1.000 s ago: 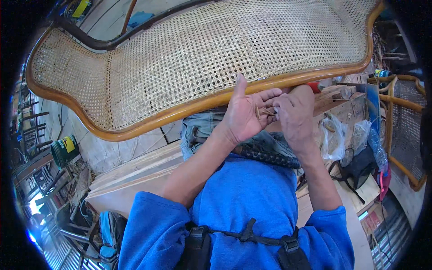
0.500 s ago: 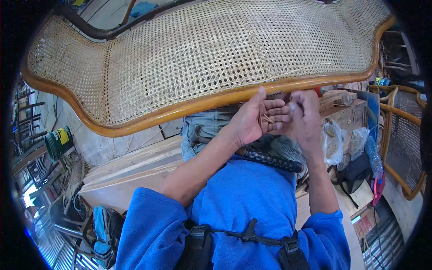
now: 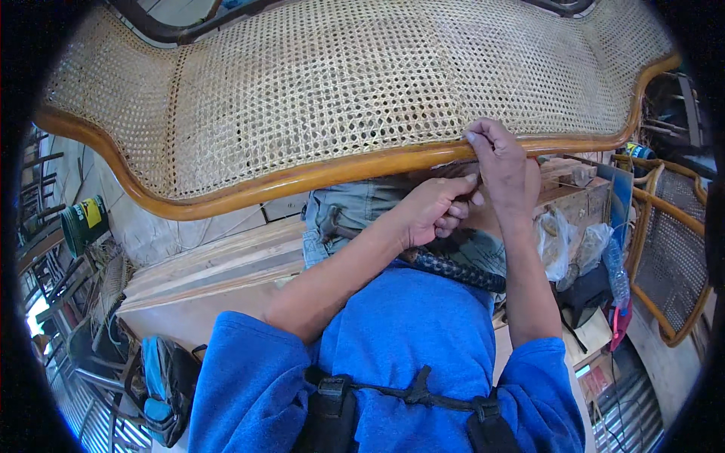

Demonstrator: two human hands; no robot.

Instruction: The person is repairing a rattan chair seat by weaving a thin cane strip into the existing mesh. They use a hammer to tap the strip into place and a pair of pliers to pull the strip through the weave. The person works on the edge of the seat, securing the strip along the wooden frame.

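While one cane panel (image 3: 317, 98), pale and open-woven, lies partly over the faded trousers (image 3: 351, 200), I count one green bucket (image 3: 83, 226) beyond its left end and two crinkled plastic bags (image 3: 556, 248) below its right end. At the panel's glossy, rounded wooden rail (image 3: 302, 180), the right hand (image 3: 501, 160) pinches, on what I cannot tell; just below the panel, the left hand (image 3: 436, 210) is curled, contents hidden.

We see an amber-brown rim (image 3: 377, 162) around straw-coloured cane (image 3: 317, 90) in a holed weave. Near, our shirt (image 3: 411, 325) is plain blue, straps (image 3: 330, 411) black, trousers (image 3: 347, 200) faded grey-green. At left, a green bucket (image 3: 74, 230) bears a yellow label (image 3: 93, 213); at right, grey mesh (image 3: 672, 260) fills an orange-brown frame (image 3: 666, 210).
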